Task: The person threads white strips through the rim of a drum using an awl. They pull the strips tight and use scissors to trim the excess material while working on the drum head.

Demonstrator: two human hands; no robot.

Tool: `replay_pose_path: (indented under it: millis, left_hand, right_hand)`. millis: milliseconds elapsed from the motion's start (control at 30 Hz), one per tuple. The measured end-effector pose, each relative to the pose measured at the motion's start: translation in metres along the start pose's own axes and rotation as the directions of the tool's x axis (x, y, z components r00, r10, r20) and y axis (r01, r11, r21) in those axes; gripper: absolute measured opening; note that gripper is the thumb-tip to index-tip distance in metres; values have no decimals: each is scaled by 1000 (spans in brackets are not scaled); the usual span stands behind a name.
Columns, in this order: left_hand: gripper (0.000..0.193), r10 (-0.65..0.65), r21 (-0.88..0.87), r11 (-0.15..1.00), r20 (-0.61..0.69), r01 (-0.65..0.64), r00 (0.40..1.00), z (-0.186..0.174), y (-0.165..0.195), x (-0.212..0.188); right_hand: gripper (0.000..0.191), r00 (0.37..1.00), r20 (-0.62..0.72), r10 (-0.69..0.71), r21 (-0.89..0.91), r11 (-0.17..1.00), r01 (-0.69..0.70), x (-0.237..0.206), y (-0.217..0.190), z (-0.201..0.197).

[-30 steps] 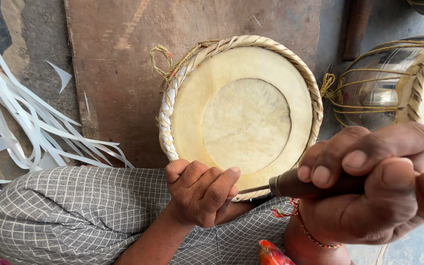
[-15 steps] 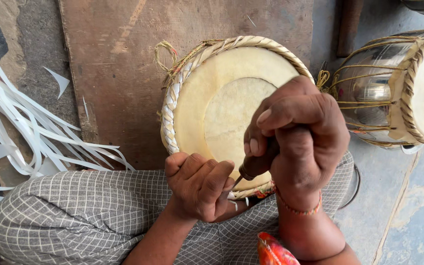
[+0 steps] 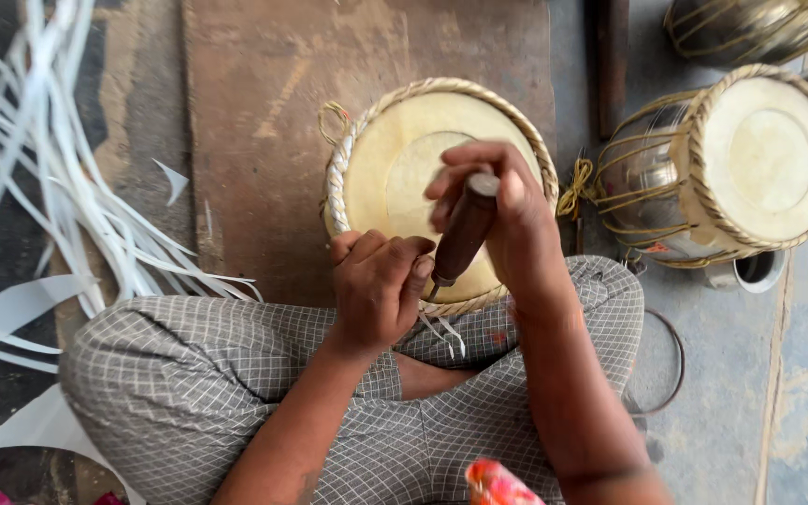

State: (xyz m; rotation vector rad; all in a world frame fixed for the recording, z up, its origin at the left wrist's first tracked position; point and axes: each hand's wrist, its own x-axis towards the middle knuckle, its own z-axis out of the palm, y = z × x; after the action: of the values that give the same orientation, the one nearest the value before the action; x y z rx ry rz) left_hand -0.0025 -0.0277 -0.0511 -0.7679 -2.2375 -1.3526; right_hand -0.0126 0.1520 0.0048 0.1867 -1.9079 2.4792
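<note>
Drumhead (image 3: pixel 395 164) under right hand's (image 3: pixel 497 210) wooden-handled tool (image 3: pixel 463 234).

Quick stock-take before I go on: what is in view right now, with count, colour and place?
drum in work: one, cream skin, woven pale rim, centre, on the wooden board
wooden board: one, brown, under that drum
tool: one, dark brown wooden handle, over the drum's near rim
second drum: one, cream head, metal body with lacing, lying on its side at right
pale strips: a bundle, whitish, on the floor at left
metal ring: one, thin, dark, floor at right
checked cloth: grey-white, over the crossed legs
left hand: at the drum's near rim
right hand: grip closed on the tool
</note>
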Motion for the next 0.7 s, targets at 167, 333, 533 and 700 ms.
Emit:
replay_pose_path:
  millis: [167, 333, 533, 700]
  left_hand:
    - [20, -137, -60, 990, -104, 132, 985, -36, 18, -21]
    - [28, -340, 11, 940, 89, 341, 936, -32, 34, -61]
    - [34, -429, -72, 894, 146, 442, 892, -6, 39, -71]
    - [26, -555, -223, 795, 109, 564, 825, 1, 46, -67]
  right_hand:
    - [15, 949, -315, -10, -644, 737, -206, -114, -23, 17]
    - [29, 977, -164, 139, -829, 516, -213, -155, 23, 46]
    - [13, 995, 50, 89, -815, 579, -11, -164, 44, 53]
    - [15, 989, -125, -82, -768, 639, -44, -156, 14, 46]
